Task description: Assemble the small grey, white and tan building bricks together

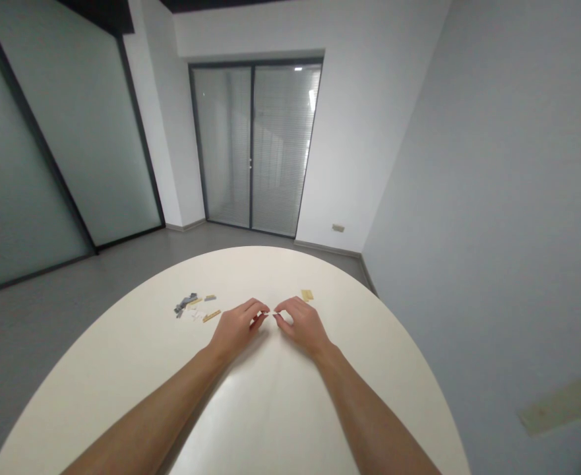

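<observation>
My left hand [241,324] and my right hand [301,324] meet fingertip to fingertip over the middle of the white round table [265,409]. Between them is a small white piece [271,313], pinched from both sides; its exact kind is too small to make out. Left of my left hand lies a loose pile of small grey pieces [186,302], with a few white pieces [198,316] beside it. Closest to that hand is a tan strip [212,316]. Just beyond my right hand sits a flat yellowish piece [307,295].
One more small grey and tan piece [210,297] lies apart from the pile. The table's curved far edge [255,247] faces a glass door [250,152]. A grey wall [498,218] stands close on the right, and frosted panels [72,132] are at the left.
</observation>
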{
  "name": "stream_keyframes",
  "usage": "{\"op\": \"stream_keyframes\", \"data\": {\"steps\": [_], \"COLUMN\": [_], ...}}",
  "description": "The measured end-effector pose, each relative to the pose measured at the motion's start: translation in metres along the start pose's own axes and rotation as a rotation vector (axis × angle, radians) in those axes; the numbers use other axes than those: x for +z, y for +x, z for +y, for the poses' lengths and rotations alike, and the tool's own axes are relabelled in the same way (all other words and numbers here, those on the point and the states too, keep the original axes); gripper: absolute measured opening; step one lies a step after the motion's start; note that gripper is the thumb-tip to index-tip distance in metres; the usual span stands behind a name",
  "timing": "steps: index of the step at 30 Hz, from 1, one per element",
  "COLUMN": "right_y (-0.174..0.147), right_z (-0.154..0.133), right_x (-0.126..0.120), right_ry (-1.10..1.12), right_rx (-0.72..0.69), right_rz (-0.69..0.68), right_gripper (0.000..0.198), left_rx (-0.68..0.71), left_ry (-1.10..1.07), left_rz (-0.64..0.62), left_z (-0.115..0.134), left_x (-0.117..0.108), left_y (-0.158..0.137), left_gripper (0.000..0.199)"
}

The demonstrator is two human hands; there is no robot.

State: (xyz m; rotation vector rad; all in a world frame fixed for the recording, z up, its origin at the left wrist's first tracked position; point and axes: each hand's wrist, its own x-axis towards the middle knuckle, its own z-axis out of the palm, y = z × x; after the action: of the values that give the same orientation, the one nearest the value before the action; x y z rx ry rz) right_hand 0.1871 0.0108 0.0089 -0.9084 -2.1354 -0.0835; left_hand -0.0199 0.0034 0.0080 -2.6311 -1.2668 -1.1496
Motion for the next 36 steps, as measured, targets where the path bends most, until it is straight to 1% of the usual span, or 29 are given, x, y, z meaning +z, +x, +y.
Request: {"op": "stream_keyframes", "data": {"steps": [8, 21, 36], "right_y": [-0.0003, 0.0017, 0.0015], "right_z": [-0.0012, -0.0044, -0.0031], "right_x": [-0.0006, -0.0029, -0.0017], "right_ry": [0.010, 0.037, 0.030], "right_rx": [0.006, -0.025, -0.019], "right_rz": [-0.004, -0.016, -0.022], "right_gripper": [0.002, 0.002, 0.004], "left_rx": [0.004, -0.007, 0.028], "left_ry": [0.001, 0.015, -0.015], "left_rz": [-0.002, -0.010, 0.026], "left_z": [0.0006, 0.0006, 0.0010], "left_x": [-0.0008, 0.0005, -0.0004], "left_y": [-0.0001, 0.0013, 0.0001], "left_gripper": [0.015, 0.015, 0.011]}}
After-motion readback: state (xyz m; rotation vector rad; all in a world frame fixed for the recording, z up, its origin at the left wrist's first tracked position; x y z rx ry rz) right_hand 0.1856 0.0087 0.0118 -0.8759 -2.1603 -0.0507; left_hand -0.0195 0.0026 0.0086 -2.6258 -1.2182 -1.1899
